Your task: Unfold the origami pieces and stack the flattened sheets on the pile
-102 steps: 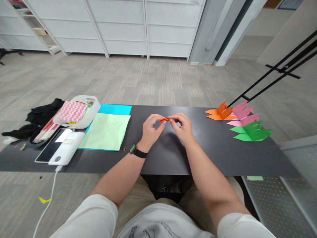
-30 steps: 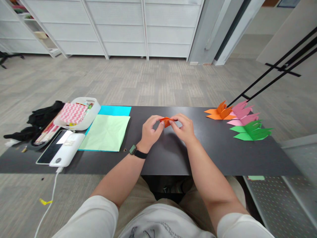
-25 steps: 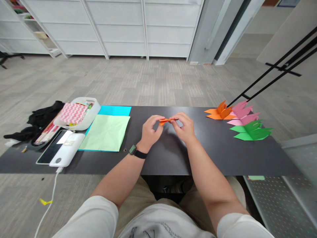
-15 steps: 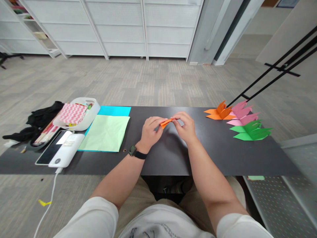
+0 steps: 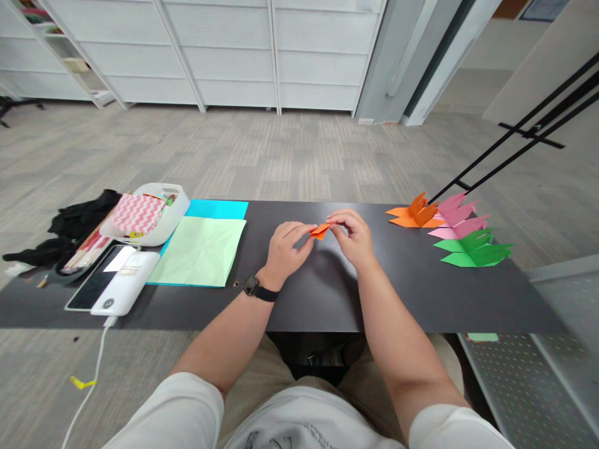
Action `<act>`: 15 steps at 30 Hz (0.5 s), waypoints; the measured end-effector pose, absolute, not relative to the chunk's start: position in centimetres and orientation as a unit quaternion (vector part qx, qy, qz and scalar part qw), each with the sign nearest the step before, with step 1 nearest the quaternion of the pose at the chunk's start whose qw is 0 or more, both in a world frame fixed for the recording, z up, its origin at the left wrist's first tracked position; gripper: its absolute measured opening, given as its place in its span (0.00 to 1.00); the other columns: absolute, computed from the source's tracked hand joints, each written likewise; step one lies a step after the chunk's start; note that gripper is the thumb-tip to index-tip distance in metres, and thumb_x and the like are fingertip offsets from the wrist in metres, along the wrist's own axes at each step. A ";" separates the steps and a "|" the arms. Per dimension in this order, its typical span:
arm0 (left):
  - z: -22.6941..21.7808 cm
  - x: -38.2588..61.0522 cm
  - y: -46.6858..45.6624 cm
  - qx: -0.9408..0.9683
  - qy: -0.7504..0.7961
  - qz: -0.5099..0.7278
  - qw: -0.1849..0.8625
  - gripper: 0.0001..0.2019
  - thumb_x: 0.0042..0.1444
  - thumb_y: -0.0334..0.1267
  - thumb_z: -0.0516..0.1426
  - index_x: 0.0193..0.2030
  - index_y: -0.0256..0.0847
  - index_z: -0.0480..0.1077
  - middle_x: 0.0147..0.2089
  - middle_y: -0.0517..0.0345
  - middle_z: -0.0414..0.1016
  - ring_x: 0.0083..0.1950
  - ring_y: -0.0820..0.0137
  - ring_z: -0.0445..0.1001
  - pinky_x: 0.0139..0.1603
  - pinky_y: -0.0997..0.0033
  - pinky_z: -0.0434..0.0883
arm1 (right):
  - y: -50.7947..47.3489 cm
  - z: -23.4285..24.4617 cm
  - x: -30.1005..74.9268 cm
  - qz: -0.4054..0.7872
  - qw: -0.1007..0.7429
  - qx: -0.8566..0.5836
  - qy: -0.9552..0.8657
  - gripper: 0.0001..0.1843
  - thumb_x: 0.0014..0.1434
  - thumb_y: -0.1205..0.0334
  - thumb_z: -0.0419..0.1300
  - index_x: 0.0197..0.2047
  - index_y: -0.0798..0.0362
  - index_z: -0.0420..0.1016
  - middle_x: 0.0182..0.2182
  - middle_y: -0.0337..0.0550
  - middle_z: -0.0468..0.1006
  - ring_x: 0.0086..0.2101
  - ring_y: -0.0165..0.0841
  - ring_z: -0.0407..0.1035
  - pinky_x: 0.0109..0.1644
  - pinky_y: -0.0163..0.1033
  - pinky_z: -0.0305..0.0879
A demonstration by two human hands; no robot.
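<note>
Head view, and we have both hands up over the middle of the dark table. Our left hand and right hand meet on a small folded orange paper, each pinching one end between thumb and fingertips, with the other fingers curled in. The paper sits just above the tabletop. To the left lies a light green sheet over a blue sheet, with a white basket beside them. Far right, orange, pink and green folded pieces lie in a row.
</note>
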State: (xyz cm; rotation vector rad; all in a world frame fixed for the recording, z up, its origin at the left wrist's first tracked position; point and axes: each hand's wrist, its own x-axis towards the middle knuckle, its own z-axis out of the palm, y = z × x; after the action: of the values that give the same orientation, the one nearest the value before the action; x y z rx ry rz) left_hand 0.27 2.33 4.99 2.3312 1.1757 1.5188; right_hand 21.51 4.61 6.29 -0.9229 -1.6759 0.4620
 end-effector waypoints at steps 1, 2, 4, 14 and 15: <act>5.0 0.3 2.3 0.766 0.392 0.506 0.062 0.08 0.70 0.37 0.60 0.52 0.46 0.79 0.49 0.53 0.84 0.51 0.63 0.81 0.57 0.57 0.77 | 4.6 6.3 21.6 0.197 0.557 -0.388 -0.707 0.05 0.68 0.56 0.66 0.41 0.45 0.84 0.42 0.46 0.84 0.47 0.41 0.79 0.55 0.52 0.76; 5.1 0.3 2.3 0.759 0.396 0.514 0.061 0.07 0.69 0.38 0.61 0.51 0.45 0.79 0.49 0.52 0.84 0.52 0.63 0.81 0.57 0.57 0.77 | 4.6 6.3 21.6 0.199 0.562 -0.386 -0.704 0.05 0.68 0.56 0.66 0.40 0.45 0.84 0.42 0.45 0.84 0.47 0.41 0.79 0.55 0.52 0.76; 5.2 0.3 2.4 0.743 0.400 0.533 0.061 0.05 0.69 0.40 0.62 0.47 0.44 0.78 0.51 0.51 0.83 0.54 0.62 0.80 0.59 0.56 0.77 | 4.6 6.2 21.6 0.204 0.567 -0.384 -0.700 0.05 0.68 0.56 0.66 0.40 0.45 0.83 0.40 0.44 0.84 0.45 0.40 0.79 0.53 0.50 0.77; 4.2 0.6 3.0 0.656 0.452 0.577 0.184 0.05 0.70 0.41 0.61 0.44 0.43 0.76 0.40 0.57 0.83 0.42 0.68 0.82 0.47 0.67 0.79 | 4.7 5.2 20.8 0.338 0.528 -0.414 -0.660 0.06 0.63 0.55 0.67 0.40 0.48 0.82 0.35 0.40 0.83 0.33 0.33 0.75 0.39 0.40 0.73; 4.0 0.7 3.1 0.646 0.449 0.581 0.208 0.05 0.70 0.40 0.61 0.45 0.43 0.76 0.42 0.56 0.83 0.43 0.67 0.82 0.48 0.66 0.79 | 4.7 5.1 20.7 0.351 0.526 -0.421 -0.650 0.07 0.62 0.55 0.68 0.40 0.49 0.82 0.34 0.39 0.83 0.32 0.32 0.74 0.39 0.40 0.72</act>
State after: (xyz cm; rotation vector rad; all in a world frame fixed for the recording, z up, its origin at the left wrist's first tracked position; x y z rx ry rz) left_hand 0.68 3.12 4.04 1.7989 1.2494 1.6171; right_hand 20.72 4.72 5.13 -1.0066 -1.5546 0.8381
